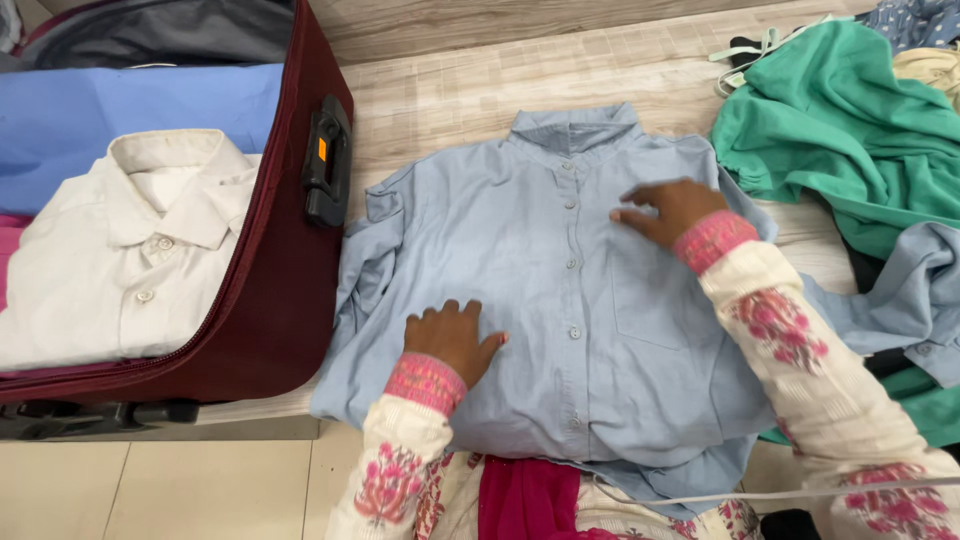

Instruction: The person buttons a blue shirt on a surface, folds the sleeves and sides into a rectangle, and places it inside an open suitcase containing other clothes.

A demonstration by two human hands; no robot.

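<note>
A light blue button-up shirt (560, 300) lies front-up and spread flat on a pale wooden surface, collar pointing away from me. My left hand (452, 338) presses palm-down on its lower left front, fingers together. My right hand (668, 208) rests flat on the upper right chest, fingers spread toward the button row. Both hands hold nothing. My sleeves are cream with pink flowers and pink cuffs.
An open maroon suitcase (285, 290) stands at the left, holding a folded white shirt (130, 250) and a blue garment (120, 110). A heap of clothes lies at the right: a green top (850, 130) and another light blue piece (915, 290). Pale floor tiles (200, 490) show below.
</note>
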